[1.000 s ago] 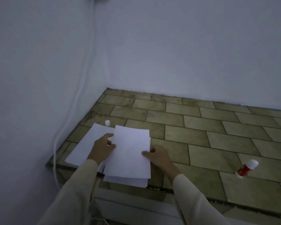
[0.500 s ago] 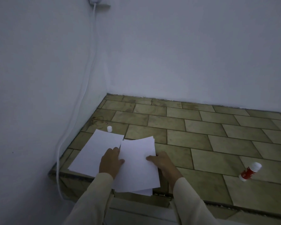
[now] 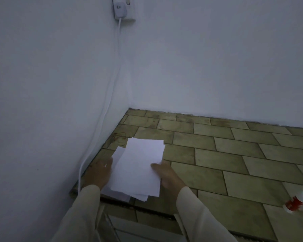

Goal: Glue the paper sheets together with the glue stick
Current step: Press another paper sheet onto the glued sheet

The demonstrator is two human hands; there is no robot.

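Note:
A stack of white paper sheets (image 3: pixel 138 168) lies near the left corner of the tiled counter (image 3: pixel 217 158), its near end past the counter's front edge. My left hand (image 3: pixel 99 172) holds the stack's left side and my right hand (image 3: pixel 166 173) holds its right side, thumb on top. Another sheet (image 3: pixel 118 152) peeks out from under the stack at the left. The red and white glue stick (image 3: pixel 297 201) lies on its side far to the right, well away from both hands. The small white cap seen before is hidden.
White walls meet in a corner behind the counter. A white cable (image 3: pixel 110 95) hangs from a plug (image 3: pixel 120 8) high on the wall down past the counter's left edge. A drawer or ledge front (image 3: pixel 138 229) shows below the counter edge.
The stack has shifted left over the single sheet and now covers most of it and the small white cap. The view has tilted up, showing the wall plug.

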